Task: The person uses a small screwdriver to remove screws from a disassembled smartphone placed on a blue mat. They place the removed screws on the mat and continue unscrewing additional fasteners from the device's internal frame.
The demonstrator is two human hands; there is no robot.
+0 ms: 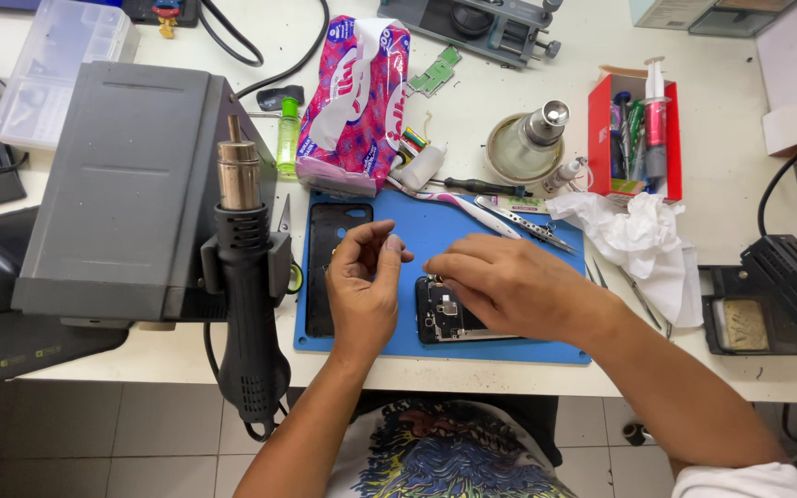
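An opened phone (pixel 445 318) with its circuit board bared lies on a blue work mat (pixel 435 226). My right hand (pixel 505 281) rests over the phone's upper part, fingertips down at its top edge; whether they pinch anything is hidden. My left hand (pixel 362 281) hovers just left of the phone, fingers curled with thumb and forefinger close together, nothing visible between them. A black phone back cover (pixel 325 240) lies on the mat's left side, partly under the left hand.
A hot-air gun (pixel 246 277) stands in its holder on a grey station (pixel 131 184) at left. Behind the mat lie tweezers (pixel 528 224), a toothbrush (pixel 458 205), a screwdriver (pixel 481 186), a tissue pack (pixel 352 92), a green bottle (pixel 288 138), a red tool box (pixel 636 138) and crumpled tissue (pixel 648 244).
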